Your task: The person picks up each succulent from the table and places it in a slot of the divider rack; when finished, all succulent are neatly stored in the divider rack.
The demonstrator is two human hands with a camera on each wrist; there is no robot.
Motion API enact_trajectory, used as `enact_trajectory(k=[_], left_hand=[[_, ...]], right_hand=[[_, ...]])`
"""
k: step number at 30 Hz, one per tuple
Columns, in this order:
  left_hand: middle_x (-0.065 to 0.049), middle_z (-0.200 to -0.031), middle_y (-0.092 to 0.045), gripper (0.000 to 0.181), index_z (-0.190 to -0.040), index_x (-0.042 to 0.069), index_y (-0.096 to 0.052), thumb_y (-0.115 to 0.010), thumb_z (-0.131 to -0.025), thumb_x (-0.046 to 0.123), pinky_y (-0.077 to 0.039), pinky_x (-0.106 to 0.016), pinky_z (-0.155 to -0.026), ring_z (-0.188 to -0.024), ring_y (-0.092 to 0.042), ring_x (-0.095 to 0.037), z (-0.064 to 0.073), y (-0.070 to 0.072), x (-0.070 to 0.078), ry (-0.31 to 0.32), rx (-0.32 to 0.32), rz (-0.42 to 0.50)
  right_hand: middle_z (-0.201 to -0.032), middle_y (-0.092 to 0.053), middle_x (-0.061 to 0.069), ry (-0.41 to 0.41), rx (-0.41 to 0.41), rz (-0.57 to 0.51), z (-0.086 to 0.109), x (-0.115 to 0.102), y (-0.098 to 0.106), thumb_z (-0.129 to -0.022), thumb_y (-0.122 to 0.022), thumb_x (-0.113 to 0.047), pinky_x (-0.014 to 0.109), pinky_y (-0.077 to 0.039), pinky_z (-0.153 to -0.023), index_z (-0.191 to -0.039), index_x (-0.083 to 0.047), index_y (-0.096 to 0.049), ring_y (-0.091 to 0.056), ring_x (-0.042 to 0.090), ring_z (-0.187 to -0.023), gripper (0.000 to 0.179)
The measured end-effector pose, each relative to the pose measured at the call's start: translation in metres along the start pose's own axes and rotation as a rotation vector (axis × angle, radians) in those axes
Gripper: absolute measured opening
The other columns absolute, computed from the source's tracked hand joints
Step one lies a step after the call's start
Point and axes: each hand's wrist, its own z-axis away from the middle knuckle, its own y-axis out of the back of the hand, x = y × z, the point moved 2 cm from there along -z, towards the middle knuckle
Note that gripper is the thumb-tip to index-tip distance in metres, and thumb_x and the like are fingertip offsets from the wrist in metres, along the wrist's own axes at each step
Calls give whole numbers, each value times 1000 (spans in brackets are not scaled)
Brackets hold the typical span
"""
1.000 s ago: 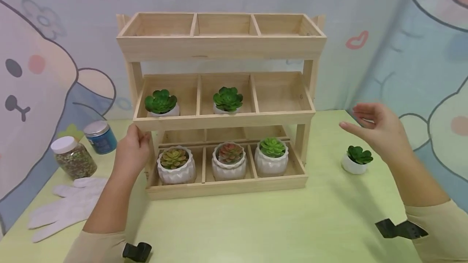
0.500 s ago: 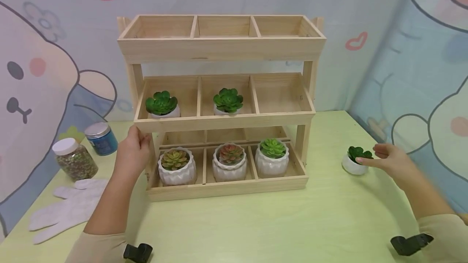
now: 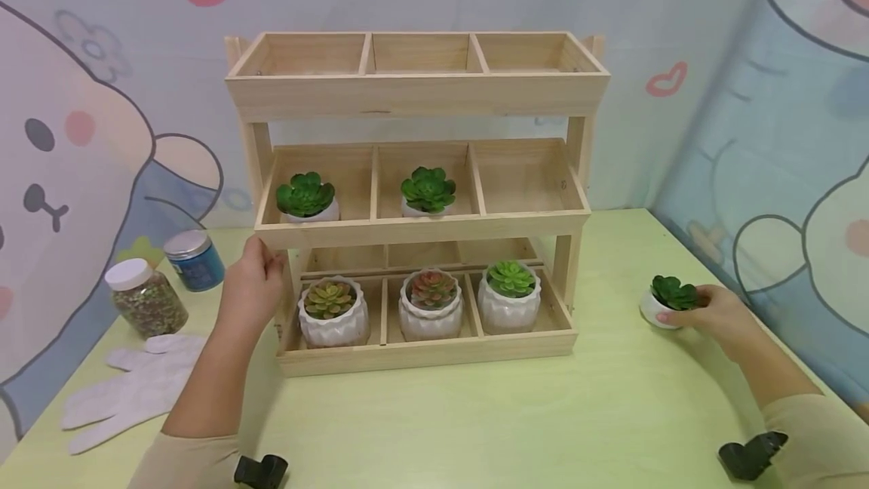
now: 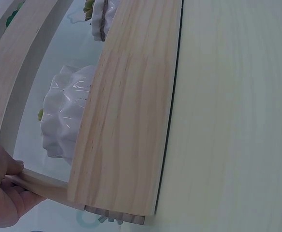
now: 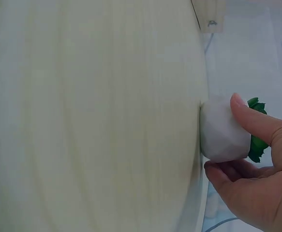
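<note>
At the right of the table, my right hand [image 3: 723, 321] holds a small potted succulent [image 3: 674, 293] by its white pot. In the right wrist view the thumb lies on one side of the pot [image 5: 224, 130] and the fingers on the other; the pot's base is at the tabletop. My left hand [image 3: 254, 278] grips the left side post of the three-tier wooden plant stand [image 3: 417, 229], just under the middle tier. The left wrist view shows thumb and fingers pinching that post [image 4: 44, 186].
Two green succulents [image 3: 305, 195] sit in the middle tier's left and centre compartments. Three scalloped white pots [image 3: 333, 323] with succulents fill the bottom tier. At left are a jar of granules [image 3: 149, 300], a blue jar [image 3: 197, 266] and white gloves [image 3: 136, 387].
My right hand has come down from above the small succulent, and its thumb and fingers have closed on the pot. The left hand stays on the post.
</note>
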Motion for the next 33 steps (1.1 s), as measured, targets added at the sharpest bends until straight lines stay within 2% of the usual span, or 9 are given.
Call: enact_trajectory(k=[4,8,12,16,21,23,27,33], left_hand=[[-33,-104,-57,13,-98,-1,-38,-44,-99,11,-48,-57,-71,-93,-59,-47,1,0,0,-4,5,1],[-33,-104,-58,13,-100,-2,-39,-44,-98,10,-48,-56,-71,-93,-59,-47,1,-1,-1,-6,13,-2],[-33,-107,-56,17,-108,-3,-39,-43,-99,11,-48,-58,-74,-97,-57,-48,0,-1,0,2,0,3],[-33,-106,-56,19,-111,-4,-39,-43,-99,11,-47,-58,-75,-99,-57,-49,0,-1,1,9,-9,7],[-34,-109,-55,18,-110,-4,-38,-42,-99,11,-47,-58,-76,-100,-56,-49,0,1,2,15,-23,7],[-34,-111,-54,19,-110,-4,-38,-42,-99,11,-47,-59,-77,-101,-55,-49,-1,1,3,17,-28,7],[-34,-111,-54,18,-108,-4,-38,-42,-100,11,-47,-59,-77,-103,-54,-50,-1,2,3,31,-35,15],[-33,-108,-54,14,-103,-2,-37,-43,-99,11,-47,-58,-77,-103,-54,-49,0,0,3,34,-31,12]], right_hand=[[-120,-43,32,12,15,18,-1,0,-3,-80,-75,-33,49,-40,-82,-122,17,-37,-43,42,-106,76],[-118,-46,28,17,22,32,-1,-4,-3,-80,-74,-34,45,-41,-80,-120,16,-39,-45,36,-102,72],[-114,-51,23,46,18,43,1,-18,0,-82,-73,-34,40,-43,-79,-120,13,-41,-51,24,-95,69],[-110,-55,17,102,-1,43,9,-47,3,-83,-72,-34,32,-45,-78,-122,11,-41,-54,11,-89,67],[-101,-60,0,212,-17,-67,24,-88,0,-83,-73,-22,19,-46,-73,-122,10,-42,-58,5,-85,59],[-98,-60,-3,246,-29,-107,30,-105,-4,-83,-73,-18,20,-47,-73,-119,8,-43,-59,7,-84,54],[-100,-59,-2,277,-74,-135,43,-136,-12,-81,-75,-15,21,-47,-75,-118,5,-44,-60,10,-85,52],[-91,-59,-1,350,-104,-136,53,-172,-20,-77,-77,-9,24,-49,-69,-112,3,-48,-58,13,-74,47]])
